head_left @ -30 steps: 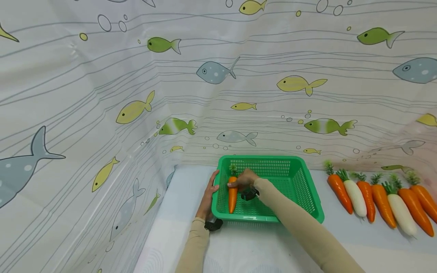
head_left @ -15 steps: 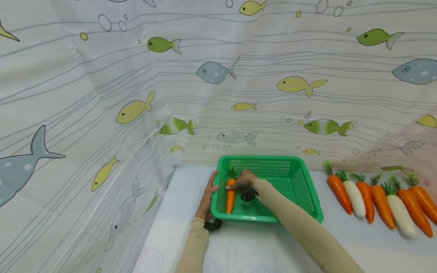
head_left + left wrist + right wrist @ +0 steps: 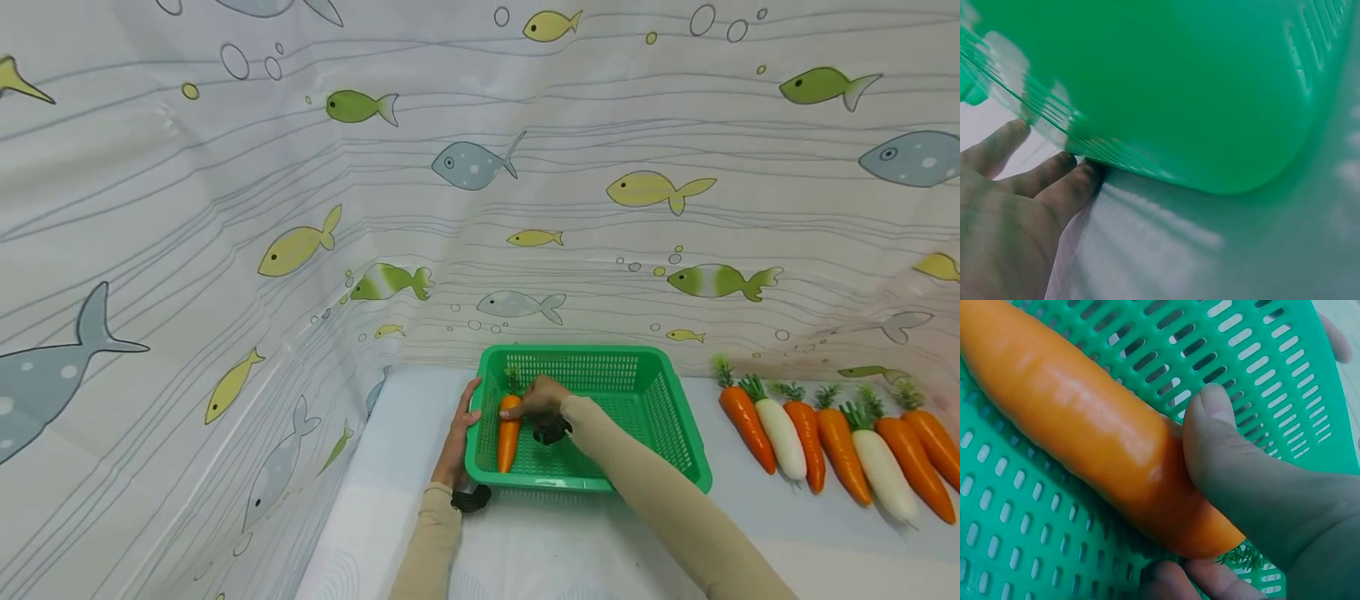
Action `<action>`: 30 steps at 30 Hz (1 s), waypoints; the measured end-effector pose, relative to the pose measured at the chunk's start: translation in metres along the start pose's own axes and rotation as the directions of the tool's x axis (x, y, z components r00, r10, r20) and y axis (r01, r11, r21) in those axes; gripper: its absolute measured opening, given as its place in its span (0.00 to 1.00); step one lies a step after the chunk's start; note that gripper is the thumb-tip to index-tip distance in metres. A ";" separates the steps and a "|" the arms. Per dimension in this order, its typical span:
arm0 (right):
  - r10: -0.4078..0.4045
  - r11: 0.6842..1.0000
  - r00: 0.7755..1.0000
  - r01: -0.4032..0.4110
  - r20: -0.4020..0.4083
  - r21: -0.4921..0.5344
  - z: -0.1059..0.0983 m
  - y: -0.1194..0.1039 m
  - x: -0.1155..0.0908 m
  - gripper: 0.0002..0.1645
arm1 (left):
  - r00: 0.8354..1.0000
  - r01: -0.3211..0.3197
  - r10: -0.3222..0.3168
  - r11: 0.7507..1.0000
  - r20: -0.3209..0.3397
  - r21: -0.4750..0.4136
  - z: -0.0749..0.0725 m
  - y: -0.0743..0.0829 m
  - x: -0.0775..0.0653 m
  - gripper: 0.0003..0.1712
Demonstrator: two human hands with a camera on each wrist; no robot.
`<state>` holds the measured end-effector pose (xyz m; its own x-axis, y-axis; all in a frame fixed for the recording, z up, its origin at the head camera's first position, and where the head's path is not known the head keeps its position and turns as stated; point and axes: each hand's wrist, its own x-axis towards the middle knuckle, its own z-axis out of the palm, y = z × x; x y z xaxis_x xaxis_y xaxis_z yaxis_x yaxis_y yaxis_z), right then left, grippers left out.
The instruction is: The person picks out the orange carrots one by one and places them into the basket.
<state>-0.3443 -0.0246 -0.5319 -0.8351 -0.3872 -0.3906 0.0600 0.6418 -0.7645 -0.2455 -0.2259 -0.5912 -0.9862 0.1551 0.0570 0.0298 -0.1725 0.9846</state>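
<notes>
A green mesh basket (image 3: 660, 392) stands on the white table. An orange carrot (image 3: 508, 432) lies along the basket's left side, leafy top toward the back. My right hand (image 3: 542, 398) grips the carrot's thick end, thumb (image 3: 1210, 434) pressed on the carrot (image 3: 1085, 431) and fingers curled under it, just above the basket floor (image 3: 1035, 550). My left hand (image 3: 459, 429) rests against the outside of the basket's left wall, straight fingers (image 3: 1063, 187) touching the green wall (image 3: 1166, 94).
A row of several orange carrots (image 3: 746, 423) and white radishes (image 3: 780, 433) lies on the table right of the basket. A fish-print curtain (image 3: 300, 242) closes off the back and left. Bare white table (image 3: 540, 550) lies in front of the basket.
The carrot has shifted slightly left and down inside the basket with my right hand still on it. The left hand has stayed on the basket's wall.
</notes>
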 end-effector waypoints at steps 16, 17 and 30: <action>0.012 1.000 0.999 -0.012 0.038 -0.005 -0.019 0.008 -0.001 0.37 | 0.999 -0.035 0.035 0.998 -0.004 0.047 0.001 -0.003 0.000 0.36; 0.010 1.000 0.999 -0.010 0.039 -0.003 -0.023 0.009 -0.005 0.39 | 0.999 -0.035 0.035 0.998 -0.006 0.047 0.001 -0.003 0.000 0.36; -0.107 0.994 0.990 0.108 0.093 0.001 -0.086 0.029 -0.049 0.35 | 0.999 -0.026 0.027 0.999 -0.017 0.047 0.000 -0.001 0.000 0.36</action>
<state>-0.3482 0.0697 -0.4907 -0.7822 -0.5139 -0.3523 -0.0302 0.5960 -0.8024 -0.2457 -0.2255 -0.5922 -0.9878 0.1334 0.0805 0.0631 -0.1302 0.9895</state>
